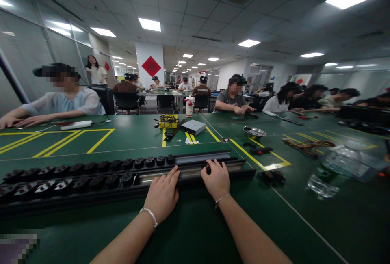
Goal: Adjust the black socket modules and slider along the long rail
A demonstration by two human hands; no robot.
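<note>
Two long black rails lie side by side across the green table. Black socket-like modules (112,180) fill the left part of the near rail (146,178), some with bright metal faces. More modules (115,164) line the far rail (201,157). My left hand (163,193) rests with outstretched fingers on the near rail, just right of its last module. Farther right, my right hand (216,178) has its fingers curled over a small black part (208,169) at the near rail. Fingers cover most of that part, so its kind is unclear.
Right of the rails lie dark parts (272,177), a clear water bottle (333,170) and bundled wires (307,146). Beyond are a metal bowl (254,132), a grey box (193,127) and a yellow box with cables (168,121). Several people sit around.
</note>
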